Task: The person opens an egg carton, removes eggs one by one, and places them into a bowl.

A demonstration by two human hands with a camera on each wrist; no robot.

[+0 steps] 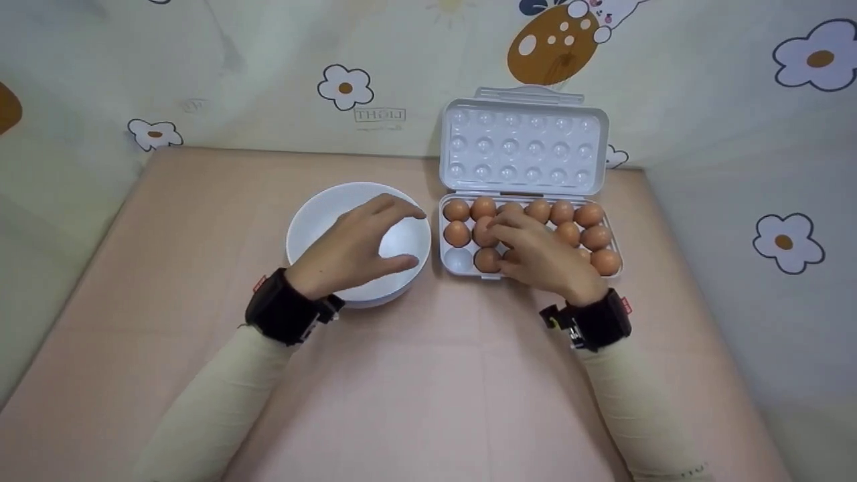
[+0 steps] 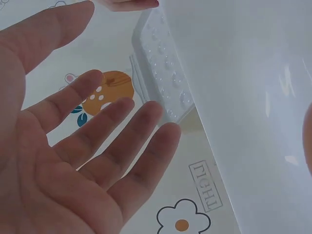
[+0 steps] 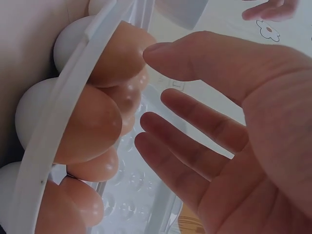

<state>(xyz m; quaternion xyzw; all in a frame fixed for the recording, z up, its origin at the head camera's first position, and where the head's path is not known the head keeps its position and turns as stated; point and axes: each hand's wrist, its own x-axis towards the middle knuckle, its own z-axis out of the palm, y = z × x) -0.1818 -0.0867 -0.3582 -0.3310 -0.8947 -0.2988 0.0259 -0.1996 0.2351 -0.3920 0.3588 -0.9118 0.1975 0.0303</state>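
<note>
- The left hand (image 1: 358,251) hangs over the white bowl (image 1: 315,221), palm down, fingers relaxed and a little spread, thumb apart from them toward the near rim. It holds nothing; the left-wrist view shows the same – an open palm (image 2: 58,161) with loose, straight fingers and the bowl's pale wall beside it.
- The left forearm comes in from the lower left in a cream sleeve (image 1: 221,395), with a black wrist strap (image 1: 284,311) just behind the hand.
- The right hand (image 1: 539,258) lies over the egg tray (image 1: 458,261), palm down, fingers reaching left across the middle and front rows. Its fingertips are at the egg (image 1: 483,231) in the second place of the middle row – whether they pinch it or only touch it cannot be told from the head view.
- In the right-wrist view the fingers (image 3: 195,146) are straight and parted, the thumb above them, close to the eggs (image 3: 87,126) but closed round none.
- The tray stands on the pink table (image 1: 415,395), just right of the bowl, its lid (image 1: 523,144) open and leaning back against the flowered wall (image 1: 268,73).
- Brown eggs fill most of the tray; the front-left cup is bare.
- The right sleeve (image 1: 643,415) enters from the lower right.
</note>
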